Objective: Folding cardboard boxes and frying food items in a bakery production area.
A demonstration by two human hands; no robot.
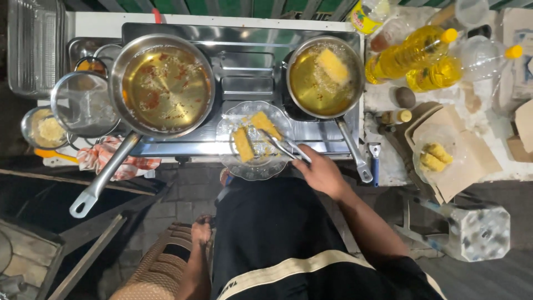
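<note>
Currently right hand (321, 173) gripping metal tongs (282, 145), tips pinching breaded yellow piece (265, 124) on glass plate (244, 166), near stove edge. Piece seeming light, crumbly, greasy; gripping across middle gently. Left hand (201, 231) hanging low, grip unclear.

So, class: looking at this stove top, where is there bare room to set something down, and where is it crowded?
Bare steel shows on the stove between the large pan and the smaller pan, above the glass plate. The counter right of the stove is crowded with oil bottles and wrapped food. The right hand with tongs occupies the front edge.
</note>
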